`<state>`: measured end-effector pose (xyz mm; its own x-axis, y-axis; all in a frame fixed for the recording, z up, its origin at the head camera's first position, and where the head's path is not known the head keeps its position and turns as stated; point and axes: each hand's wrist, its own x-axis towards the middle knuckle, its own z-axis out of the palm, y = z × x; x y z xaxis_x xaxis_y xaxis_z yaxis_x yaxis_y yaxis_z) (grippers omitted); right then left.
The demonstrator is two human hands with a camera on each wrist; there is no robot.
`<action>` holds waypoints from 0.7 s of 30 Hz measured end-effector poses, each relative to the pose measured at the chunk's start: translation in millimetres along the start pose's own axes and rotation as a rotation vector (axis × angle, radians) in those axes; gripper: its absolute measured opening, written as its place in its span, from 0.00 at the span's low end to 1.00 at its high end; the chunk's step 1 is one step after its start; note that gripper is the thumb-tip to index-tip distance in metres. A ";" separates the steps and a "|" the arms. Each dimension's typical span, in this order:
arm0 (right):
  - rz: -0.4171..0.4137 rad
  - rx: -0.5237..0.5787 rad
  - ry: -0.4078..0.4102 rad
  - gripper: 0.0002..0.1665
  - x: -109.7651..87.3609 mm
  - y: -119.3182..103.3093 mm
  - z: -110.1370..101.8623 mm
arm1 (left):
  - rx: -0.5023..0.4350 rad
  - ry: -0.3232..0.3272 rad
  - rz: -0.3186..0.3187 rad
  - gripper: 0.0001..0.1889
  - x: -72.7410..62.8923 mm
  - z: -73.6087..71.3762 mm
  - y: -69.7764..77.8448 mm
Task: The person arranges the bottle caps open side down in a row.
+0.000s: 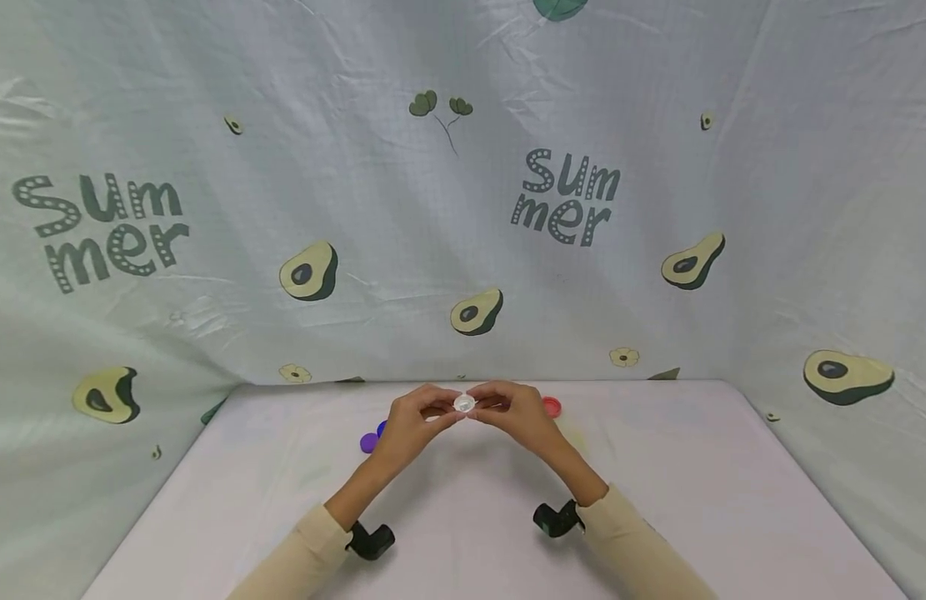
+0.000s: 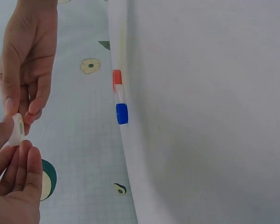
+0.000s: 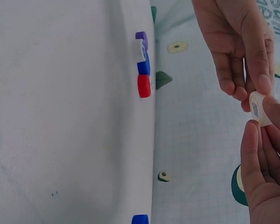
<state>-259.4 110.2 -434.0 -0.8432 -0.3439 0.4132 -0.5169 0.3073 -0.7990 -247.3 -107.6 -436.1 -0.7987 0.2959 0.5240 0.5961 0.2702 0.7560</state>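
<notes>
In the head view, a small white bottle cap (image 1: 464,403) is raised above the far part of the table, between my two hands. My left hand (image 1: 412,421) pinches it from the left with thumb and fingertips. From the right, my right hand (image 1: 519,414) grips the same cap. A small printed square code shows on the face of the white cap (image 3: 256,109) in the right wrist view. The left wrist view has the cap edge-on, with both hands' fingertips around it.
A purple cap (image 1: 368,442) and a partly hidden blue cap (image 1: 382,428) lie left of my hands; a red cap (image 1: 552,407) lies right. Another white cap (image 3: 140,50) shows in the right wrist view. A printed curtain (image 1: 387,333) stands behind the table (image 1: 658,500).
</notes>
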 end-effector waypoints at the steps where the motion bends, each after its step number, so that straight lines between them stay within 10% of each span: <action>1: 0.001 -0.004 0.000 0.18 -0.2 0.5 -1.2 | 0.007 -0.002 0.000 0.13 1.0 0.9 -0.1; 21: 0.071 -0.008 0.024 0.18 -7.9 5.2 -21.3 | 0.031 -0.027 -0.046 0.13 13.7 23.0 3.5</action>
<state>-258.5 133.5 -432.1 -0.8808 -0.2998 0.3664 -0.4571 0.3367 -0.8232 -254.3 -81.6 -435.3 -0.8228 0.3073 0.4781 0.5618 0.3120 0.7662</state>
